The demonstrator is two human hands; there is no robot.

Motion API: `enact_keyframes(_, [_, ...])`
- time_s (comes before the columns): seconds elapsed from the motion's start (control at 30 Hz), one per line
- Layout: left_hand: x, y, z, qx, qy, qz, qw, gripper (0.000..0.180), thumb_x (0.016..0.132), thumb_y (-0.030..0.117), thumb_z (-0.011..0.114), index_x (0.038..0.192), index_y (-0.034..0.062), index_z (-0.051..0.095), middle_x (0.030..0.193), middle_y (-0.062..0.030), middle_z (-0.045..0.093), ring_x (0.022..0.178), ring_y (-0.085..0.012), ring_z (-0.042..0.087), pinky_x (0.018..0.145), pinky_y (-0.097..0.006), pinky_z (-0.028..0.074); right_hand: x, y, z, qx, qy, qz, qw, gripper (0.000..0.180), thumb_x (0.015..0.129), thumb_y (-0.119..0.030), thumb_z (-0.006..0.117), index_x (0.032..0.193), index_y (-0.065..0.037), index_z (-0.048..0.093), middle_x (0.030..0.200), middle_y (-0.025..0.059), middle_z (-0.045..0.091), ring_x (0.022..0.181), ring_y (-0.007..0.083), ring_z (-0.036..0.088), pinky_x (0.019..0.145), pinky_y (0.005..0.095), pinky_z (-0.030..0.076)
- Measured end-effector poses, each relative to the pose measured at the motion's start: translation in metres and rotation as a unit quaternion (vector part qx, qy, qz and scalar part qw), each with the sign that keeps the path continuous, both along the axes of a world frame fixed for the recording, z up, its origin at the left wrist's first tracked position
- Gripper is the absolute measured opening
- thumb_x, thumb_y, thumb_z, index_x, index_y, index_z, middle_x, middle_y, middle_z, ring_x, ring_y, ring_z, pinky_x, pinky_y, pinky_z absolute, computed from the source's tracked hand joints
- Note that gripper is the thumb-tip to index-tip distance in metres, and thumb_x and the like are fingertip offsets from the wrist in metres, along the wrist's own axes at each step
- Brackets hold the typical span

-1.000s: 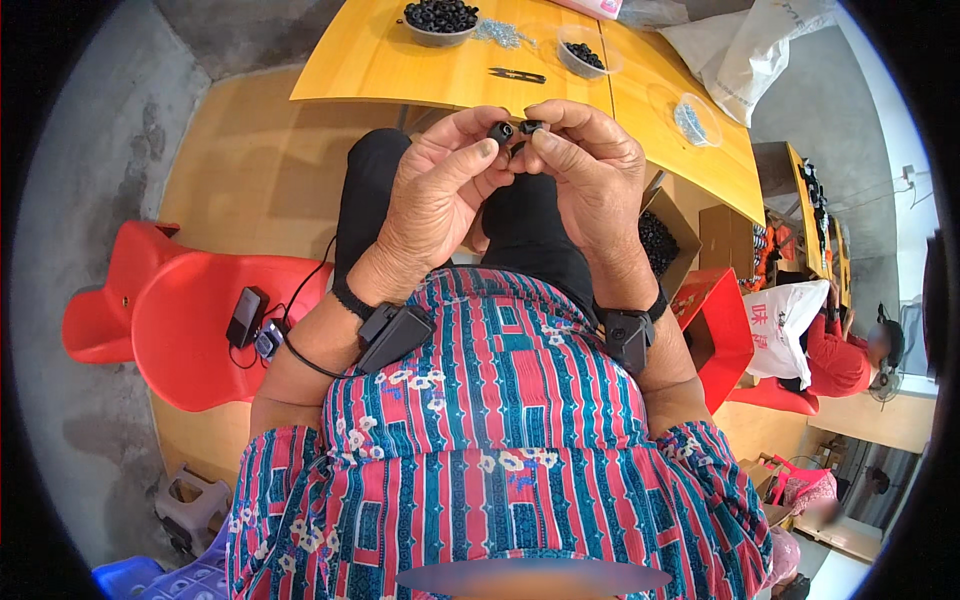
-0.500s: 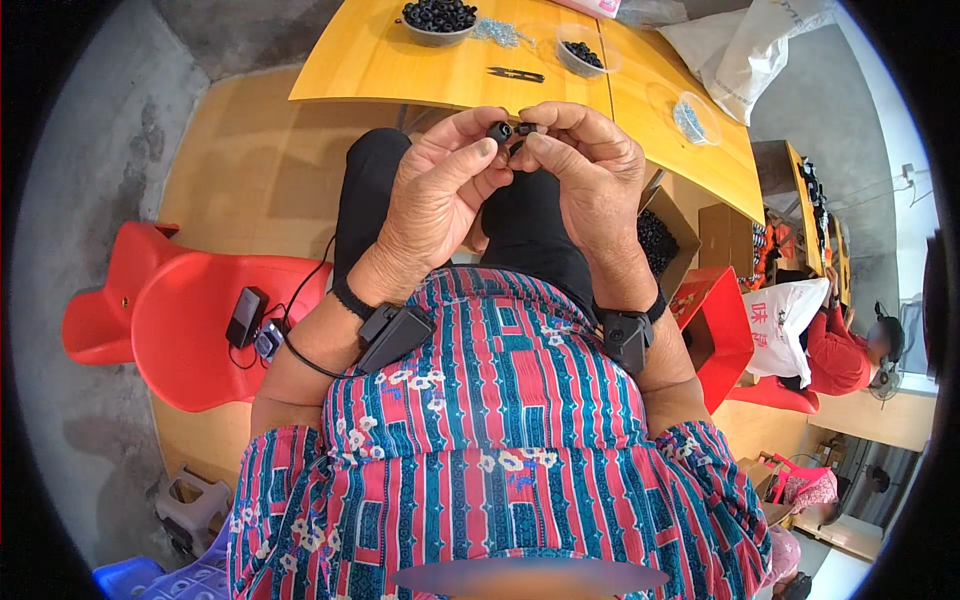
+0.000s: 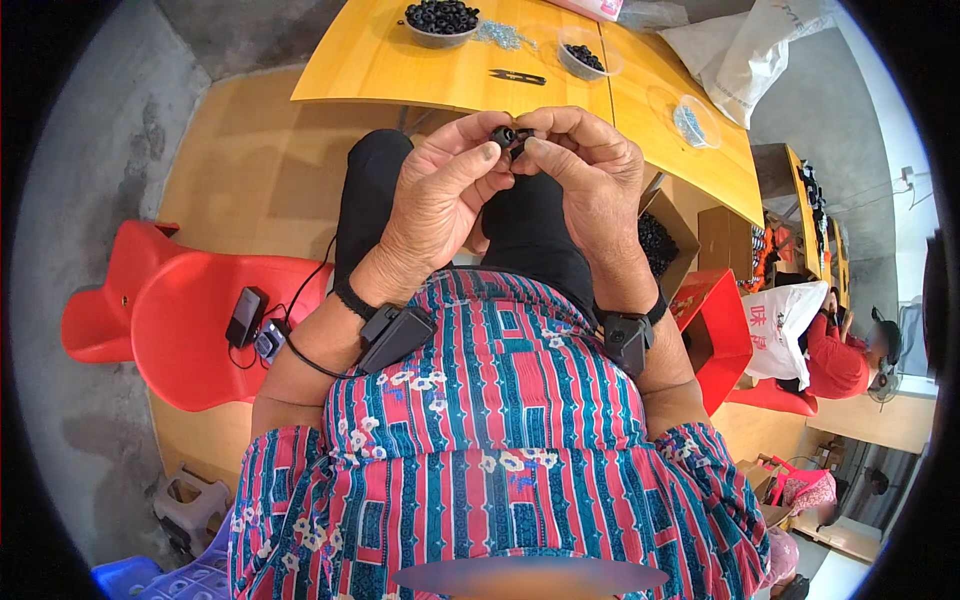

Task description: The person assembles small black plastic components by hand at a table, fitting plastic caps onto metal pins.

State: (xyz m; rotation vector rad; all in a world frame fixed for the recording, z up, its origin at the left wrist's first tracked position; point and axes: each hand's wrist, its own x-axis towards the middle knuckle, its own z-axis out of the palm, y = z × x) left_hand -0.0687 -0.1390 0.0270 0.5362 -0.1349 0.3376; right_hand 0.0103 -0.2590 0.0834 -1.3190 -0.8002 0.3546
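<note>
Above my lap, just off the table's near edge, both hands meet fingertip to fingertip. My left hand (image 3: 437, 190) pinches a small round black part (image 3: 502, 136) with a hollow end between thumb and forefinger. Against it, my right hand (image 3: 590, 165) pinches a second small black piece (image 3: 521, 141), mostly covered by the fingers. The two pieces touch or nearly touch; I cannot tell whether they are joined. Beyond the hands, black thread snips (image 3: 517, 76) lie on the yellow table (image 3: 400, 75).
A bowl heaped with black rings (image 3: 440, 38) stands by a pile of small clear-blue pieces (image 3: 500, 36). Farther right are tubs of black parts (image 3: 584, 60) and bluish bits (image 3: 690, 122). A red chair (image 3: 210, 330) holds a cabled device. At far right sits a person in red (image 3: 838, 360).
The right hand's piece has come closer to the left hand's round part, closing the small gap between them. Otherwise the hands stay in place.
</note>
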Motion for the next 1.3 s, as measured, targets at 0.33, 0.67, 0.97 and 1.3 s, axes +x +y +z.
enact_keyframes(0.33, [0.0001, -0.0019, 0.0032, -0.007, 0.001, -0.002, 1.000, 0.026, 0.088, 0.004, 0.055, 0.113, 0.0001, 0.054, 0.101, -0.0079, 0.061, 0.086, -0.0131, 0.061, 0.076, -0.024, 0.053, -0.0019, 0.0017, -0.0057, 0.038, -0.012, -0.021, 0.999, 0.017, 0.080, 0.008, 0.059, 0.095, 0.006, 0.063, 0.084, 0.0069, 0.065, 0.069, 0.0099, 0.060, 0.065, 0.0214, 0.050])
enact_keyframes(0.67, [0.0019, -0.0013, 0.0028, -0.013, -0.006, -0.010, 1.000, 0.027, 0.088, 0.003, 0.055, 0.114, 0.0003, 0.054, 0.101, -0.0077, 0.060, 0.086, -0.0127, 0.061, 0.076, -0.024, 0.053, -0.0038, 0.0033, -0.0063, 0.043, -0.046, -0.054, 0.997, 0.015, 0.077, 0.009, 0.061, 0.091, 0.005, 0.065, 0.086, 0.0064, 0.061, 0.069, 0.0099, 0.060, 0.063, 0.0202, 0.049])
enact_keyframes(0.97, [0.0020, -0.0007, 0.0036, -0.013, -0.016, -0.004, 1.000, 0.026, 0.087, 0.002, 0.055, 0.113, 0.0002, 0.053, 0.100, -0.0072, 0.060, 0.085, -0.0133, 0.061, 0.077, -0.024, 0.053, -0.0057, 0.0048, -0.0059, 0.036, -0.104, -0.076, 0.991, 0.016, 0.076, 0.010, 0.060, 0.090, 0.005, 0.065, 0.085, 0.0070, 0.061, 0.069, 0.0101, 0.061, 0.063, 0.0196, 0.050])
enact_keyframes(1.3, [0.0018, 0.0002, 0.0060, -0.004, -0.010, 0.009, 1.000, 0.027, 0.086, 0.001, 0.056, 0.113, -0.0002, 0.053, 0.098, -0.0068, 0.061, 0.085, -0.0138, 0.061, 0.076, -0.024, 0.052, -0.0064, 0.0074, -0.0061, 0.039, -0.105, -0.083, 0.990, 0.015, 0.075, 0.010, 0.061, 0.089, 0.005, 0.065, 0.084, 0.0065, 0.060, 0.069, 0.0097, 0.061, 0.062, 0.0196, 0.050])
